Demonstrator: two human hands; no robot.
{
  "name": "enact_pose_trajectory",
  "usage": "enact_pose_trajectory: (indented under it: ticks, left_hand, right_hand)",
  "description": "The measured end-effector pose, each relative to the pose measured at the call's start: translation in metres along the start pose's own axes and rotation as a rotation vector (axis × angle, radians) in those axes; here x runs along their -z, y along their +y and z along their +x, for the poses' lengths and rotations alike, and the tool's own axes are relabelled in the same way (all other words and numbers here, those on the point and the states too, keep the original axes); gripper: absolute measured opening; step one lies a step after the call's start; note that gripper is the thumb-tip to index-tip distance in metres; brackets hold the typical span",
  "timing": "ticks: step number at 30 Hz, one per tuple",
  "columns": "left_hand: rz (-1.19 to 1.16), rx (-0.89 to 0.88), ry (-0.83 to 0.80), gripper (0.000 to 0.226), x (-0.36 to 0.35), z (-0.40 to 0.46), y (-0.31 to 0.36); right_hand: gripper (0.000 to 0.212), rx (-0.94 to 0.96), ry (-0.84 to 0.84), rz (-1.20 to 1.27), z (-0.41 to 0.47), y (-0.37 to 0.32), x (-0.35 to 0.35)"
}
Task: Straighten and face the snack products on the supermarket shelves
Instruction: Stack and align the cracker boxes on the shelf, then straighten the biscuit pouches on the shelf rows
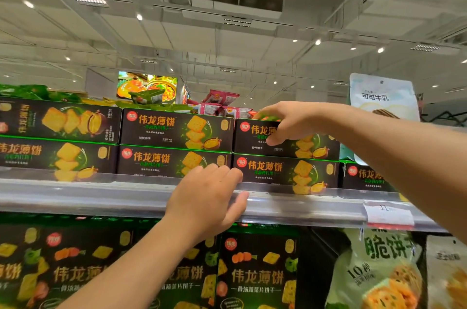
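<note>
Both hands facing boxes: my right hand (288, 124) grips the top cracker box (285, 140); my left hand (209, 197) rests spread, holding nothing, on the shelf rail (101, 197). Next, square it flush.

Your grey metal top shelf (75, 197) carries black cardboard cracker boxes (174, 162), stacked two high, fronts facing out.

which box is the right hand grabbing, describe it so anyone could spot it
Start at the top shelf, where dark cracker boxes sit stacked two high. In the third stack from the left, it is the upper box. Only this one has the right hand over its top edge, covering part of its orange lettering.
</note>
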State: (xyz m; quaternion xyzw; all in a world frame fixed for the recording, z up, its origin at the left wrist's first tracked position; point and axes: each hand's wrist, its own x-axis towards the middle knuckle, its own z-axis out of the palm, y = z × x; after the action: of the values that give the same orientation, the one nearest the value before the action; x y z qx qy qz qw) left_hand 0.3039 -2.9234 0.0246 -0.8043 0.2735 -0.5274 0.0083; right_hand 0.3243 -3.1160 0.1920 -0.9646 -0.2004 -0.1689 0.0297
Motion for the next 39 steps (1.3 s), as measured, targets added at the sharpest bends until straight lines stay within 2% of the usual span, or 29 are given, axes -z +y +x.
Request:
enact_pose_trajectory:
  ticks: [3,7,10,14,17,24,29,33,39]
  left_hand:
    - [0.012,-0.005,-0.008,0.028,-0.001,-0.001,0.000]
    - [0.010,-0.003,-0.013,0.027,0.000,0.000,-0.001]
    - [0.010,-0.007,-0.019,0.028,0.001,-0.001,0.000]
    - [-0.005,-0.008,-0.015,0.028,0.002,-0.002,0.000]
    - [-0.007,-0.024,-0.012,0.029,0.002,-0.002,0.001]
    - [0.021,-0.008,-0.036,0.034,0.005,-0.001,0.005]
    - [-0.048,-0.003,0.062,0.047,-0.010,0.001,0.042]
    - [-0.089,-0.050,0.096,0.043,-0.027,0.030,0.110]
    - [-0.022,-0.064,0.025,0.044,-0.056,0.082,0.191]
  right_hand:
    - [0.067,0.003,0.032,0.005,0.000,0.000,-0.006]
    - [0.053,0.019,0.055,-0.061,-0.003,-0.001,-0.015]
    - [0.055,0.032,0.074,-0.141,-0.010,-0.001,-0.019]
    - [0.069,0.202,0.339,-0.188,-0.036,0.008,-0.027]
    - [0.065,0.249,0.490,-0.131,-0.078,0.023,-0.042]
    - [0.051,0.098,0.460,-0.173,-0.186,0.106,-0.089]
    - [0.054,-0.025,0.427,-0.148,-0.209,0.166,-0.104]
    - [0.047,0.064,0.429,-0.178,-0.214,0.205,-0.112]
    - [0.049,0.236,0.462,-0.305,-0.209,0.245,-0.131]
